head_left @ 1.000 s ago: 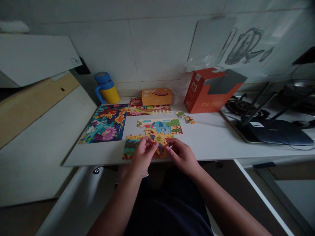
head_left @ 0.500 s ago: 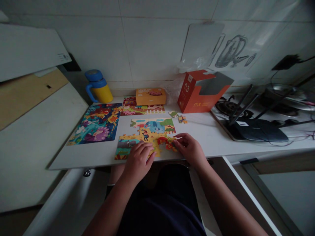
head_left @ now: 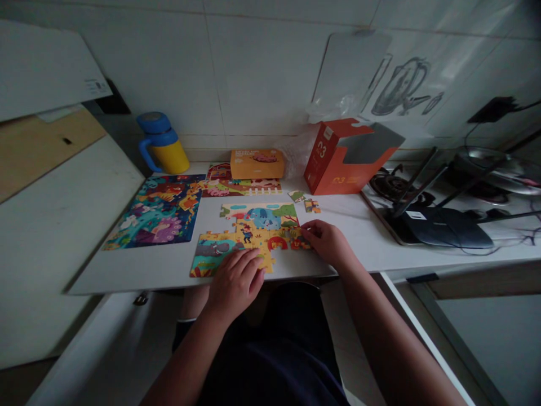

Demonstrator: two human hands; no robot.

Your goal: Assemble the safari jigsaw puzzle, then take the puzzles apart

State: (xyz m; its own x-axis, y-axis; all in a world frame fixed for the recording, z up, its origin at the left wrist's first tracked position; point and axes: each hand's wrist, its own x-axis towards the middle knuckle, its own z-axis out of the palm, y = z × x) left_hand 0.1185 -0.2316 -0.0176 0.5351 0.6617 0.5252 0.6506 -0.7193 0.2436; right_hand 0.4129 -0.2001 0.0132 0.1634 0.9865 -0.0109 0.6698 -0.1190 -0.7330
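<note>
A partly joined jigsaw puzzle (head_left: 262, 217) with a blue elephant, a hippo and a small figure lies near the front edge of the white counter. My left hand (head_left: 237, 282) rests palm down on its lower part, fingers stretched out over the pieces. At the puzzle's right side, my right hand (head_left: 327, 239) pinches a puzzle piece (head_left: 299, 243) with a red and orange animal on it. That piece lies against the pieces below the tree; whether it is locked in, I cannot tell. Two loose puzzle pieces, one green (head_left: 297, 196) and one orange (head_left: 311, 206), lie behind my right hand.
To the left is a dark blue animal puzzle (head_left: 163, 214). Behind are a farm puzzle (head_left: 215, 189), an orange box (head_left: 257, 164), a yellow-blue flask (head_left: 169, 152) and an open red-orange box (head_left: 350, 163). A black router (head_left: 448, 225) and a stove stand at right.
My right hand has brought the puzzle piece down flat beside the joined pieces. My left hand stays on the puzzle. The view has shifted slightly.
</note>
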